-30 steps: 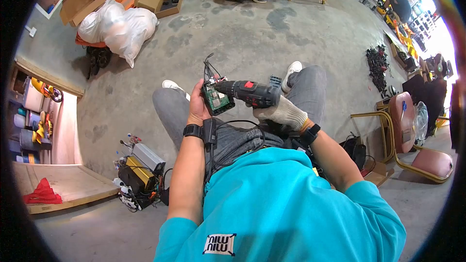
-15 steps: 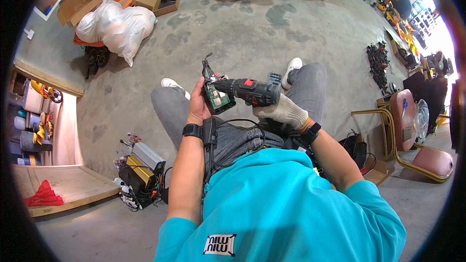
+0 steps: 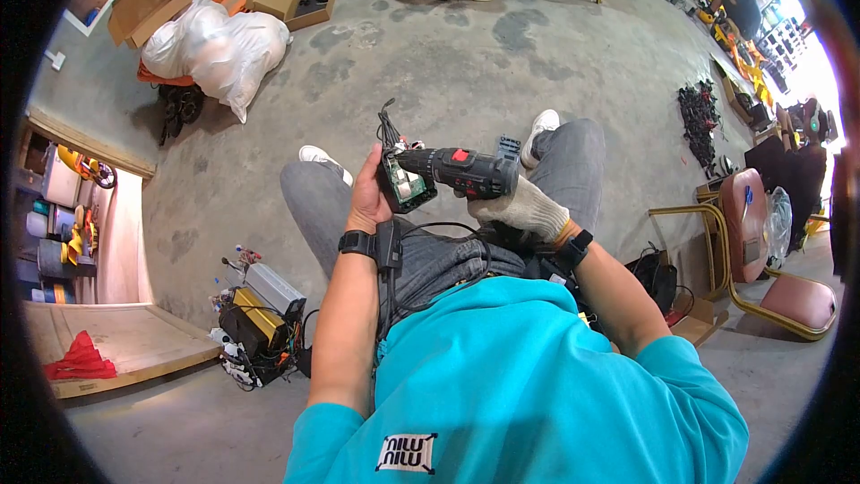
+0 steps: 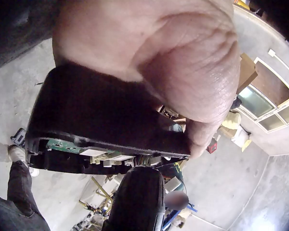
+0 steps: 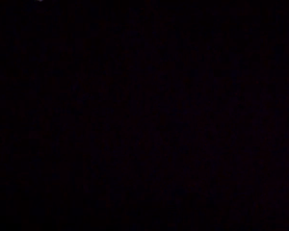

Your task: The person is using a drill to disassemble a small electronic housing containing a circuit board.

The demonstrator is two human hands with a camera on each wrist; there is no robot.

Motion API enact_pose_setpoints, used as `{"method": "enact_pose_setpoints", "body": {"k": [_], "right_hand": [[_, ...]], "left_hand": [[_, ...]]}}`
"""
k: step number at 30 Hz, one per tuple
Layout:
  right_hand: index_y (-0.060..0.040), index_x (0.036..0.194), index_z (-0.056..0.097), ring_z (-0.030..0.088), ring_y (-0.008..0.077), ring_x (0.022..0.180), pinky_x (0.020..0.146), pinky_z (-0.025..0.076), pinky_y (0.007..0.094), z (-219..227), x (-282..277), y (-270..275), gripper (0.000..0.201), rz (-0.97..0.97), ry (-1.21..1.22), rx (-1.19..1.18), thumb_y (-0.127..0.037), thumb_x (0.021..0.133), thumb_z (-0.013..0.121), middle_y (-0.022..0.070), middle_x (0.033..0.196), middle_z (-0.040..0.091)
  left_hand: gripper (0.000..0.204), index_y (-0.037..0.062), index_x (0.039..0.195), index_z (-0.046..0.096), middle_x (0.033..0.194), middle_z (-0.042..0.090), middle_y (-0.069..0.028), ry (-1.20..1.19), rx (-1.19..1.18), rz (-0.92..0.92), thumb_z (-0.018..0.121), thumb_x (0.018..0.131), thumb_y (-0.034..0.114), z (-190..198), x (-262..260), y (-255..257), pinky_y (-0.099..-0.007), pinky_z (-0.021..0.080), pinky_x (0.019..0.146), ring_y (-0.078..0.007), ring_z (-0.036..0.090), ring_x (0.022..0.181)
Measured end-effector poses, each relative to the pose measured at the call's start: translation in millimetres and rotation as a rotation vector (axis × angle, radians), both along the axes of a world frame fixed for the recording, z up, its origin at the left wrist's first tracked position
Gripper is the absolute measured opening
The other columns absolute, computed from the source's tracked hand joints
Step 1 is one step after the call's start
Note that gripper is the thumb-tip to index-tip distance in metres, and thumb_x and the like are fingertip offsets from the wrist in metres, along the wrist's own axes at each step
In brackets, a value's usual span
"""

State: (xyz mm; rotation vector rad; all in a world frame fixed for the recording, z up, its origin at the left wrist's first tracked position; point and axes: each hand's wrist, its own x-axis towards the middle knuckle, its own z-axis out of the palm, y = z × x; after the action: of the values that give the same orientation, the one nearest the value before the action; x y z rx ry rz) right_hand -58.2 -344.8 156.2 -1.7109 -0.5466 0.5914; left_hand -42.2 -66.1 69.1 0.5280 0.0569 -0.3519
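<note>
Over the lap, my bare left hand (image 3: 365,199) holds a black plastic housing (image 4: 96,113) by its side and back. Inside its open face sits a green circuit board (image 3: 408,185), with black cables (image 3: 387,125) rising from the top end. A gloved right hand (image 3: 524,211) grips the handle of a black cordless drill (image 3: 470,172) with a red mark. The drill's nose points left and overlaps the upper part of the board in the head view. In the left wrist view, the drill (image 4: 137,197) reaches up to the housing's open edge. The right wrist view is black.
A metal box with wires (image 3: 269,296) stands on the floor left of the legs. White plastic bags (image 3: 219,54) and cartons lie farther off. To the right are a chair (image 3: 743,224) and a pile of black parts (image 3: 697,121). A dark slotted part (image 3: 508,148) shows beyond the drill.
The housing has tipped slightly in my left hand, so its dark wall shows more and the board less. The drill stays almost in place, still in the right hand's grip.
</note>
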Motion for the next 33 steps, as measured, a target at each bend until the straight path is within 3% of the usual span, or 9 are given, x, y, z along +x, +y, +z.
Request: {"method": "enact_pose_setpoints", "body": {"k": [26,33], "right_hand": [[-0.0036,0.114,0.066,0.056,0.0083,0.077,0.068,0.051,0.028,15,-8,4,0.033,-0.052,-0.028,-0.013,-0.003,0.081,0.07,-0.0021,0.084,0.062],[-0.0037,0.118,0.067,0.059,0.0089,0.082,0.071,0.053,0.0284,-5,-2,-3,0.035,-0.055,0.077,0.05,-0.003,0.083,0.069,-0.0001,0.094,0.066]], "left_hand": [[0.052,0.0034,0.144,0.052,0.135,0.064,-0.0188,-0.014,0.031,0.076,0.05,0.107,0.04,2,-3,-6,-0.0472,0.051,0.106,-0.0309,0.064,0.121],[0.051,0.0021,0.144,0.053,0.135,0.064,-0.0194,-0.04,-0.043,0.072,0.048,0.106,0.036,0,-2,-4,-0.0486,0.05,0.108,-0.0319,0.064,0.122]]}}
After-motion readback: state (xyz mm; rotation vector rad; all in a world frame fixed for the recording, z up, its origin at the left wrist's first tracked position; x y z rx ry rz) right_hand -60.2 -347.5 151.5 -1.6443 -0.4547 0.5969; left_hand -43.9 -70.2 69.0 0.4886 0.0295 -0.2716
